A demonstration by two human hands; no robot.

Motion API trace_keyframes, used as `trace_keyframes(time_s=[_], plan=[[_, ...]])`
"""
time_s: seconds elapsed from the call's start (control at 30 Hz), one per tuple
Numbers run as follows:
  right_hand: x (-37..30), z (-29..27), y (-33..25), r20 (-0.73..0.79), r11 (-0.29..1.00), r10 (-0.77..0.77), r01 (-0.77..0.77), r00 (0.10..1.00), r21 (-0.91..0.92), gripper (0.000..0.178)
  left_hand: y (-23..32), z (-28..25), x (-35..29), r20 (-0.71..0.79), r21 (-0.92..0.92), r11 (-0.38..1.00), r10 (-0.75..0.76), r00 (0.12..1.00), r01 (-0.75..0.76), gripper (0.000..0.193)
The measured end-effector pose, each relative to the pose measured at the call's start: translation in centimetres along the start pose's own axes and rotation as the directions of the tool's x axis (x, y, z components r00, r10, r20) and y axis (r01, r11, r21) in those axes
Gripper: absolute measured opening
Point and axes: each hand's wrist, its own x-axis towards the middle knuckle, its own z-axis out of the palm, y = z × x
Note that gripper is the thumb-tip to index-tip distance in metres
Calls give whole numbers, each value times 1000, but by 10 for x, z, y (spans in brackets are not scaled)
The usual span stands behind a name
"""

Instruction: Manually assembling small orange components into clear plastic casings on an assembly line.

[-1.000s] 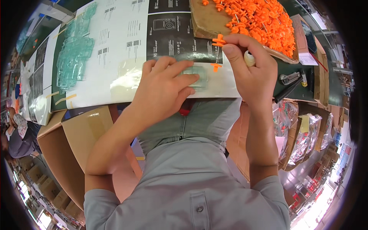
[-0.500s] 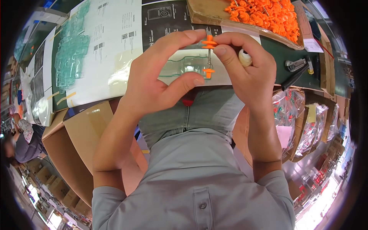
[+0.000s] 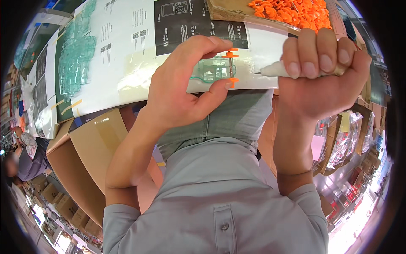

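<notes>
My left hand (image 3: 175, 82) is curled around a metal axle (image 3: 231, 67) with orange wheel-like ends, the thumb at its near end and the fingertips at its far end. A clear green plastic body (image 3: 213, 70) lies between the thumb and fingers, against the axle; whether the two are joined I cannot tell. To the right, my right hand (image 3: 321, 76) is closed around a white squeeze bottle (image 3: 272, 69). The bottle's thin needle tip points left toward the axle, a short way apart from it. Much of the bottle is hidden by my fingers.
Several clear green plastic bodies (image 3: 76, 63) are heaped at the table's left. A cardboard tray (image 3: 245, 16) of orange wheel parts (image 3: 292, 15) stands at the back right. Printed sheets (image 3: 127, 55) cover the tabletop. An open carton (image 3: 99, 131) stands below left; bagged parts (image 3: 344, 135) sit below right.
My right hand has let go of the axle's orange end and moved right, turning the white bottle so its needle tip faces left. My left hand stays on the axle, slightly shifted.
</notes>
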Motion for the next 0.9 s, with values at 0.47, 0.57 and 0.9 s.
trace_keyframes(time_s=[0.47,0.57,0.9], plan=[[-2,-8,15,126,990,54,-70,991,125,44,-2,9,-7,-14,-23,999,36,999,-36,69],[-1,-6,14,100,995,-8,-1,995,97,44,-2,10,-9,-40,-52,998,35,999,-37,69],[-5,-11,20,95,996,-39,31,995,87,45,1,10,-13,-14,-47,999,-11,1000,11,66]])
